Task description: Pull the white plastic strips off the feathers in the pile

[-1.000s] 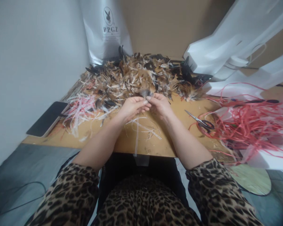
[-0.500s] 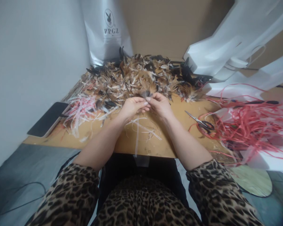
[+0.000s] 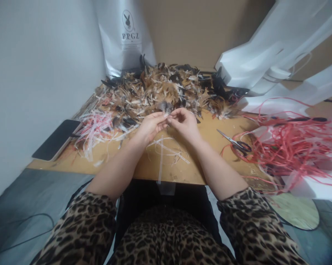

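Observation:
Above the wooden table, my left hand (image 3: 152,126) pinches a small feather (image 3: 165,106) between thumb and fingers. The feather's grey, fluffy part stands up from the fingertips. My right hand (image 3: 185,124) is closed too, its thumb and forefinger meeting at the feather's lower end; its grip there is partly hidden. Right behind both hands spreads a large heap of brown, white and black feathers (image 3: 154,86). Thin white strips (image 3: 171,150) lie on the tabletop below the hands.
Black-handled scissors (image 3: 237,143) lie to the right, beside a tangle of red plastic string (image 3: 298,147). At left are a phone (image 3: 57,140) and a bundle of pink and white strips (image 3: 95,127). A white printed bag (image 3: 127,44) stands behind the heap.
Both hands have shifted slightly left with the feather. Its brown tip, seen earlier against the heap, is now hard to make out, while the grey fluff shows more.

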